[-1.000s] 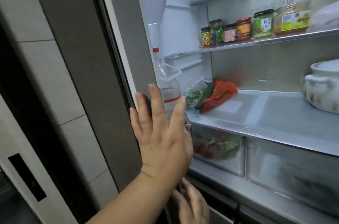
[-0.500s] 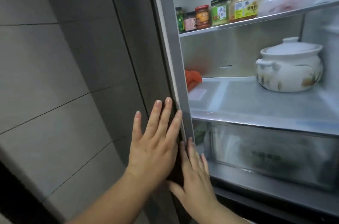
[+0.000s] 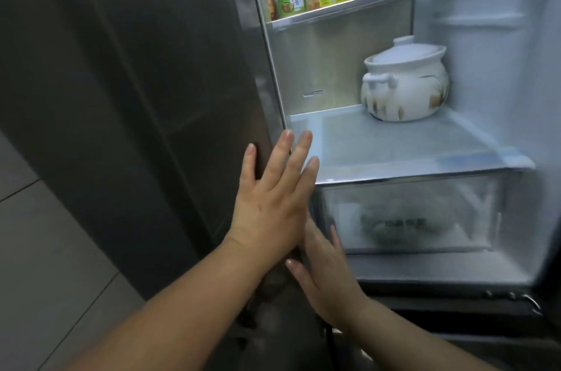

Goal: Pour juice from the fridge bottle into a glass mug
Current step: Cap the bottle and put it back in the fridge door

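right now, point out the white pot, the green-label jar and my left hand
white pot (image 3: 406, 91), head view, on its belly
green-label jar (image 3: 290, 0), head view, on its label
left hand (image 3: 270, 206), head view, on its back

Pale grey tiles (image 3: 45, 249) filled the lower left. A dark, shiny fridge door (image 3: 136, 82) stood in the middle. The fridge (image 3: 485, 67) on the right was bright inside.

— Where's my view from?
— Head-worn, wide-angle, looking forward and down, close to the fridge door (image 3: 136, 97) filling the frame's left; open shelves (image 3: 394, 143) fill the right. It's my single view.
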Demonstrator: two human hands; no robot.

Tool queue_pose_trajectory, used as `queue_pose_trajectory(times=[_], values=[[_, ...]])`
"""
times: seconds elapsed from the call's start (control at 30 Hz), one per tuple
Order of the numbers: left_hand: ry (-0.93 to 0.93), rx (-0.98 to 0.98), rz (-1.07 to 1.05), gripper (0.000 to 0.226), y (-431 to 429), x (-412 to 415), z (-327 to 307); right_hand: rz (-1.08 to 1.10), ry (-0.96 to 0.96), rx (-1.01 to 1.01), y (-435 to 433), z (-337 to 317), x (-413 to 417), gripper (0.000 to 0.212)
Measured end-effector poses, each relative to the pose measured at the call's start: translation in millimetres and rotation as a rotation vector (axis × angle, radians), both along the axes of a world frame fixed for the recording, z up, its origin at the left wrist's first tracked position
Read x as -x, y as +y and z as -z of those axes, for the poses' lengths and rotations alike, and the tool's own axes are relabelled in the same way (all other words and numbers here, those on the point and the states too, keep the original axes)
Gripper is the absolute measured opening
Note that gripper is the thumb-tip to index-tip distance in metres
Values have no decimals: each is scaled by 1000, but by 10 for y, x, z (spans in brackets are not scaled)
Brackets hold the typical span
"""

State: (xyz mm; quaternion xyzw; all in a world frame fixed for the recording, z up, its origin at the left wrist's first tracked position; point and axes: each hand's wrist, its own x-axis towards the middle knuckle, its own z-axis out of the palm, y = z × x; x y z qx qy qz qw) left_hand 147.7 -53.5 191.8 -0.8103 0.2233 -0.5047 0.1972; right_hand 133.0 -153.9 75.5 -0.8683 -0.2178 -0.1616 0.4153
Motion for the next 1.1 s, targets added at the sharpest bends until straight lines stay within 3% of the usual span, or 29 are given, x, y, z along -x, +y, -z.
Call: queue_pose_trajectory(times=[0.33,0.93,1.1], values=[[-39,0,134,46,4,-135,31,105,-81,-53,71,79,-89,74],[21,36,157,38,-64,-292,12,281,-30,191,20,-117,-74,72],[119,147,143,43,-277,-45,-68,391,-28,328,-317,-323,272,69]])
